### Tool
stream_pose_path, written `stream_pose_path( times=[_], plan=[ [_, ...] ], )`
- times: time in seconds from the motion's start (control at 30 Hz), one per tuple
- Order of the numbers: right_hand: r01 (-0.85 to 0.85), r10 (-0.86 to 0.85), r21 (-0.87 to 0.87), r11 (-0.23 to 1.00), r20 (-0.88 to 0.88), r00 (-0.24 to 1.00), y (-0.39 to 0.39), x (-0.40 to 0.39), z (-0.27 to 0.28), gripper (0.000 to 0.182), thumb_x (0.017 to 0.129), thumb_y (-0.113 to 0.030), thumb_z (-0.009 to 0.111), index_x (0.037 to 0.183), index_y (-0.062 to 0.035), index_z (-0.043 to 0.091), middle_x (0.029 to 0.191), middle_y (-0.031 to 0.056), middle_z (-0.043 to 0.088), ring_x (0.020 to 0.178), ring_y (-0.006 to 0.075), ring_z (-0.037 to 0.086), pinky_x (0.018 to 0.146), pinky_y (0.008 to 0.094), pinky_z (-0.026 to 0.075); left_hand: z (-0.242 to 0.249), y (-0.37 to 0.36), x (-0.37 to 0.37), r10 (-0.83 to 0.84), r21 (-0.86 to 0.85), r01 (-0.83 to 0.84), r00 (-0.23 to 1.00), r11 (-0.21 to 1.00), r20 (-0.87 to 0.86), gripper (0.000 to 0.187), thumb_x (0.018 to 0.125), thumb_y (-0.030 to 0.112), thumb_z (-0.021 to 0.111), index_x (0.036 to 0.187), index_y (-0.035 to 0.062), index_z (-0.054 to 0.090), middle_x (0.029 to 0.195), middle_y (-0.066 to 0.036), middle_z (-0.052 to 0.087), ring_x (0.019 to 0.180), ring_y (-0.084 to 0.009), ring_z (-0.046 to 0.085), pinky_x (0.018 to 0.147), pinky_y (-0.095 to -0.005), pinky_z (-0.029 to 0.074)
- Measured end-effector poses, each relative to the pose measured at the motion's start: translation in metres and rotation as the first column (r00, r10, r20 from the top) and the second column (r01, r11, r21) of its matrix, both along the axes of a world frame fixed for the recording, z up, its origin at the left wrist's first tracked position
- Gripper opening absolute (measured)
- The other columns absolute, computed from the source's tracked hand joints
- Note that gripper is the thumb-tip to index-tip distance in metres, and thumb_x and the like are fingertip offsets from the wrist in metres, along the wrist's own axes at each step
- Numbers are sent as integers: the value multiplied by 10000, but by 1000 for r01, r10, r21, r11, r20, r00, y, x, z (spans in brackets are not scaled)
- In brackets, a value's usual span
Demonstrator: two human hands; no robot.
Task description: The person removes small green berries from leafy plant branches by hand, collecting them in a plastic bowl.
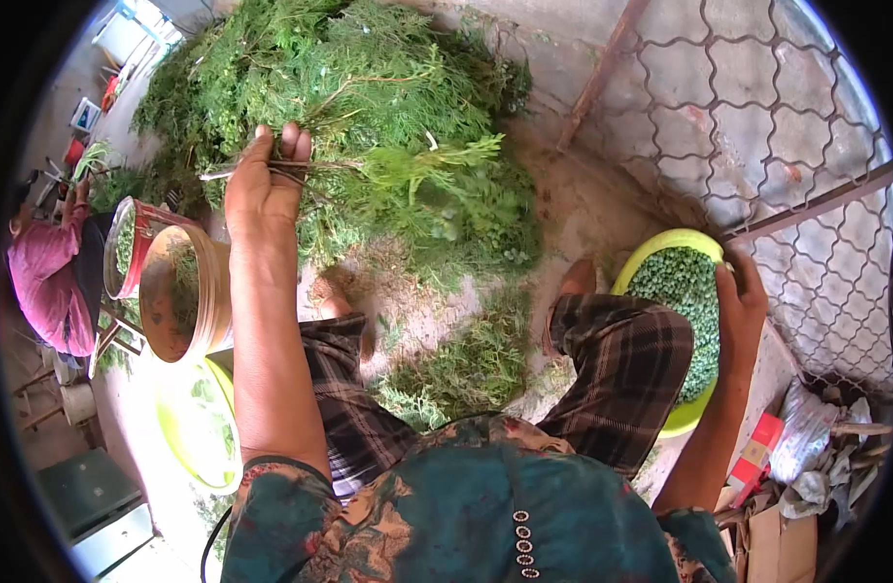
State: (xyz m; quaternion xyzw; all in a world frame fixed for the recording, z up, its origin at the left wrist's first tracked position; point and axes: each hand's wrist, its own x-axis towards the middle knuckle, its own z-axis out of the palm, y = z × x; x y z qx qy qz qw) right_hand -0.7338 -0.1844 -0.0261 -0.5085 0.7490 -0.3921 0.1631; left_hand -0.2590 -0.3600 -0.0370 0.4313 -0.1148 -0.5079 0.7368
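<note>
My left hand [270,180] is closed round the thin woody stems of a leafy evergreen branch [408,167], its feathery green sprays pointing right. Behind and beneath it spreads a big heap of cut evergreen branches [301,68]. On my right, a yellow-green basin [682,420] stands against my knee, filled with small round pale-green cones or berries [675,291]. My right hand [743,296] is at the basin's far right rim, thumb on the inner side and fingers curled outside, apparently gripping the rim.
At left stand a brown bucket [218,291], a red bucket [126,277] and another yellow-green basin [196,432]. A person in a pink top [53,277] sits beyond. Wire mesh [748,107] leans at right, above cardboard [782,544] and plastic bags [806,437]. Clippings [466,360] lie between my feet.
</note>
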Motion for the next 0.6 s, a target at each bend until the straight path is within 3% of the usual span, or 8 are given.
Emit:
stream_pose_path(
  times=[0.07,0.13,0.23,0.33,0.4,0.47,0.53,0.6],
  plan=[
    [-162,189,-121,979,265,946,-15,74,33,351,797,-109,615,1122,5,550,1063,135,580,967,207,552,866,307,432,0,0,-12,-14,29,15,999,999,-37,176,901,58,500,1031,-50,451,937,-171,545,780,-291,619,720,-441,576],
    [-510,469,-169,843,-233,852,-31,124,44,568,695,-178,710,1205,-47,496,1225,179,468,1109,285,481,933,366,388,0,1,-17,-46,19,47,998,999,-44,169,899,53,502,1025,-49,454,939,-170,544,777,-291,621,719,-439,577],
    [-651,551,-118,750,-433,713,-60,175,46,694,673,-232,736,1268,-60,423,1308,207,377,1176,334,422,978,403,348,1,2,-28,-86,40,87,995,995,-42,193,900,57,502,1051,-48,441,947,-176,541,781,-294,620,738,-447,574],
    [-700,618,-141,700,-371,693,-86,198,37,750,681,-237,734,1308,-60,362,1331,218,338,1157,366,431,972,397,363,-1,3,-30,-131,84,142,984,986,-122,201,907,65,492,1065,-44,434,965,-179,536,797,-301,619,747,-450,572],
    [-752,745,-225,619,-133,653,-103,203,23,782,699,-217,721,1341,-67,300,1297,235,373,1145,380,438,949,377,384,1,5,-33,-137,112,156,977,981,-163,206,911,77,491,1074,-36,436,992,-194,525,843,-316,611,761,-467,564],
    [-733,728,-305,608,-154,668,-114,207,7,583,752,-184,686,1247,-20,425,1113,223,528,1001,319,542,842,342,438,2,8,-35,-193,126,234,943,964,-272,229,911,83,494,1097,-26,419,1049,-216,495,886,-342,597,777,-482,553],
    [-838,812,-114,533,350,468,-123,204,0,361,796,-159,649,1073,45,540,868,164,612,796,216,579,719,313,454,2,8,-36,-231,102,288,897,952,-376,233,893,83,525,1075,-30,433,1056,-233,521,946,-340,579,810,-470,540],
    [-758,809,-295,582,298,506,-120,206,2,217,832,-159,611,903,47,605,727,88,613,672,137,533,635,278,438,5,13,-41,-437,70,479,843,875,-313,296,891,131,542,1086,-41,400,1097,-248,482,1004,-368,541,826,-490,520]
  ],
)
